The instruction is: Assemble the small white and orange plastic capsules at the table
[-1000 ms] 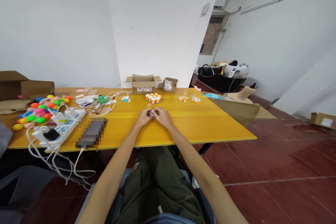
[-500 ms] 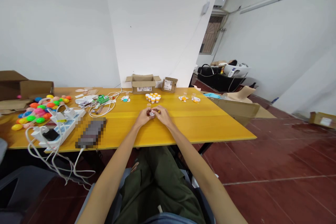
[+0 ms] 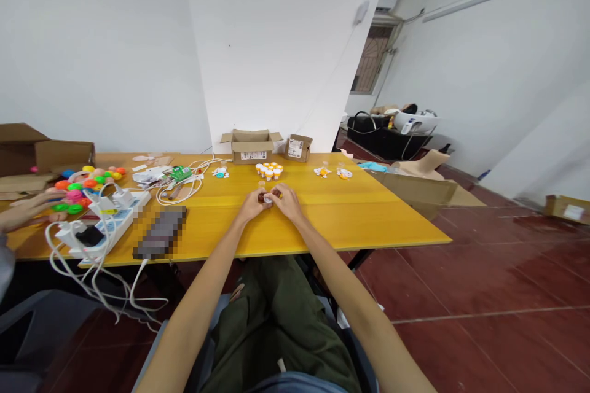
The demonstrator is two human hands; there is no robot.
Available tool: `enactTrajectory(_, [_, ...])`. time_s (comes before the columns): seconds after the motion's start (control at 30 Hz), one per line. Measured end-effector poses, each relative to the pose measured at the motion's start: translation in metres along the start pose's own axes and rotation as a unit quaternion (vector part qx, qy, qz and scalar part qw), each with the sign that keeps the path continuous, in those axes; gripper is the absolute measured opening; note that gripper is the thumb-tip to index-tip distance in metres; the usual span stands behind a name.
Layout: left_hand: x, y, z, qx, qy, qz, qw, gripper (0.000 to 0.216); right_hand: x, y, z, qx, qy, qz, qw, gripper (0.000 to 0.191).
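My left hand (image 3: 251,204) and my right hand (image 3: 286,200) meet above the middle of the table, fingers curled. Between their fingertips is a small brown-and-white piece (image 3: 267,198); the fingers cover most of it, and its kind cannot be made out. Just beyond it stands a small clear cup (image 3: 262,184). Farther back is a cluster of small white-and-orange containers (image 3: 268,171). Small piles of white and orange parts (image 3: 322,172) lie to its right, and a pile of white and teal parts (image 3: 220,173) to its left.
Two cardboard boxes, one open (image 3: 251,150) and one smaller (image 3: 297,148), stand at the table's back edge. Left are a power strip (image 3: 117,224) with white cables, a dark phone-like slab (image 3: 161,232) and colourful plastic eggs (image 3: 76,187). Another person's hand (image 3: 32,209) reaches among the eggs.
Another person's hand has come in from the left over the coloured eggs, and some eggs at the front are now gone or covered. My hands have barely moved.
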State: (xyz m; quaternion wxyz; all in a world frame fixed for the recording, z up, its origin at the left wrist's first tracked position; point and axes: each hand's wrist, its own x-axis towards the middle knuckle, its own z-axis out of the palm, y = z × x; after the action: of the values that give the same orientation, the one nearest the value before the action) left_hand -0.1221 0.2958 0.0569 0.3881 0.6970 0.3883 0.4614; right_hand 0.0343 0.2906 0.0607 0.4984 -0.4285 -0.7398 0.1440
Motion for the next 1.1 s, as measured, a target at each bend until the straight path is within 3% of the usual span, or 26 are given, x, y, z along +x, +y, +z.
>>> enactTrajectory(0.37, [0.002, -0.003, 0.0, 0.038, 0.052, -0.001, 0.998, 0.023, 0.007, 0.025, 0.004, -0.021, 0.008, 0.016, 1.0, 0.023])
enactTrajectory(0.6, [0.005, -0.012, -0.003, 0.053, 0.124, -0.011, 0.991, 0.025, 0.007, 0.027, 0.013, -0.146, -0.097, -0.041, 0.984, 0.063])
enactTrajectory(0.8, [0.006, -0.016, -0.005, 0.085, 0.163, -0.018, 0.983, 0.024, 0.019, 0.028, 0.02, -0.203, -0.133, -0.034, 0.97, 0.077])
enactTrajectory(0.93, [0.006, -0.016, -0.006, 0.093, 0.182, -0.015, 0.979, 0.025, 0.024, 0.026, 0.021, -0.207, -0.144, -0.047, 0.966, 0.069])
enactTrajectory(1.1, [0.006, -0.017, -0.006, 0.079, 0.188, -0.019, 0.979, 0.025, 0.019, 0.021, 0.019, -0.189, -0.11, -0.038, 0.975, 0.043])
